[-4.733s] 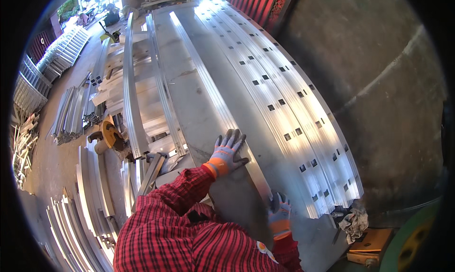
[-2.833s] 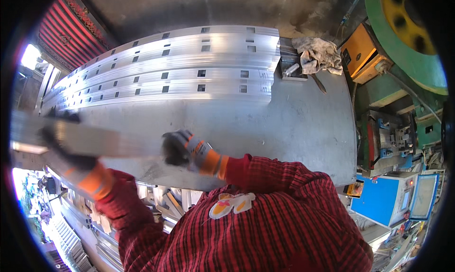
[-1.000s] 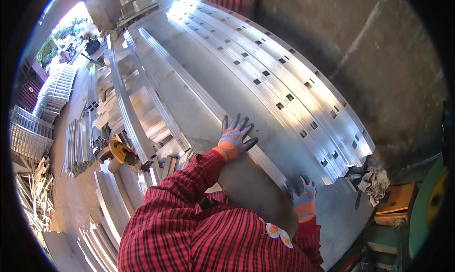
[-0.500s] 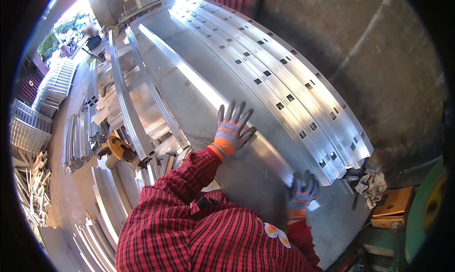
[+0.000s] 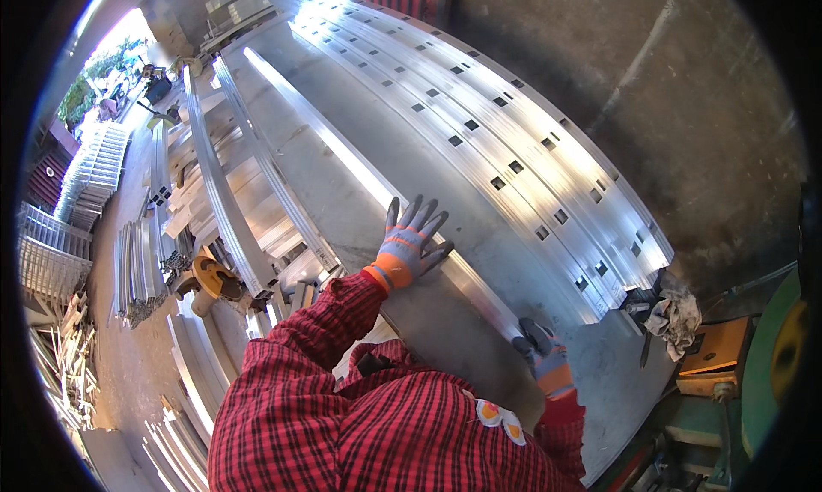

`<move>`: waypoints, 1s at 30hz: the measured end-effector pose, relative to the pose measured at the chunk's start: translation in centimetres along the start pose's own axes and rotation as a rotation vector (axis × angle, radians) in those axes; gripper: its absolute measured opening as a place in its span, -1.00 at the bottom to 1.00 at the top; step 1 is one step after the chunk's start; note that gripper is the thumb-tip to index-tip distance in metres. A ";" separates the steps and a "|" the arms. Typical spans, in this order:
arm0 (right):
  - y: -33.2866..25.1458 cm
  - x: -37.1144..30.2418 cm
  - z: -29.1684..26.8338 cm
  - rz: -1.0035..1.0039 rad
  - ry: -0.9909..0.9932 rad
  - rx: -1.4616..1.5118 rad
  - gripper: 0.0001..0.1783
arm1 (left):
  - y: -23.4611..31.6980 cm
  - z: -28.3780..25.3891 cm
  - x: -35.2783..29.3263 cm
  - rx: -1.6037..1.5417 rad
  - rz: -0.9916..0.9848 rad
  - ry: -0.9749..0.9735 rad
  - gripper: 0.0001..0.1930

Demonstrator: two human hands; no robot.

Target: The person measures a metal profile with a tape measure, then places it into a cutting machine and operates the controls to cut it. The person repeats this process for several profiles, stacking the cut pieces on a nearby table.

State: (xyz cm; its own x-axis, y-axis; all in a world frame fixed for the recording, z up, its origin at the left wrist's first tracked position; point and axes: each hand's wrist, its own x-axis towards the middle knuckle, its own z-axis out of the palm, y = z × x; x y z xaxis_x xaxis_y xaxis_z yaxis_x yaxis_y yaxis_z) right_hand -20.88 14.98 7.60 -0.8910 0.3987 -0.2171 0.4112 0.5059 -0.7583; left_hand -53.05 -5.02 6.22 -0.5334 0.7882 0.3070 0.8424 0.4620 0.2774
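Note:
A long bright metal channel lies on the grey steel table, running from the far left down toward me. My left hand, in a grey and orange glove, lies flat with fingers spread against the channel near its middle. My right hand, gloved the same, grips the channel's near end. Beyond it a row of several similar channels with square punched holes lies side by side on the table.
Stacks of metal profiles stand left of the table, with more bundles on the floor. A crumpled rag and an orange box sit at the table's right end beside a green machine.
My view has swung back from the machine side to the table. Over the last second my left hand slid a little further along the channel, and my right hand closed on its near end.

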 end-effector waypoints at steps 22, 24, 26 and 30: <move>4.8 -6.4 -4.2 0.243 0.141 -0.503 -0.53 | 0.3 1.5 1.7 -0.107 0.452 -0.138 -0.15; 4.4 -7.5 -3.0 0.379 0.302 -0.677 -0.60 | 1.5 3.0 1.3 -0.106 0.491 -0.194 -0.16; 1.1 -8.2 -2.1 0.379 0.443 -0.591 -0.62 | 2.9 4.5 1.3 -0.095 0.495 -0.188 -0.17; -0.8 -9.0 4.8 -0.084 0.622 -0.338 -0.62 | 2.4 5.2 2.6 -0.090 0.514 -0.220 -0.17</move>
State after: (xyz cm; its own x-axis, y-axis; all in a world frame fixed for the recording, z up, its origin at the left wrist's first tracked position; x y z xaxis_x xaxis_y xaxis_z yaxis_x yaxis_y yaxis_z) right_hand -14.14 7.34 7.16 -0.6887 0.6597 0.3009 0.4730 0.7233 -0.5031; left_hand -51.99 0.24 2.98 -0.0198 0.9733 0.2285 0.9744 -0.0323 0.2223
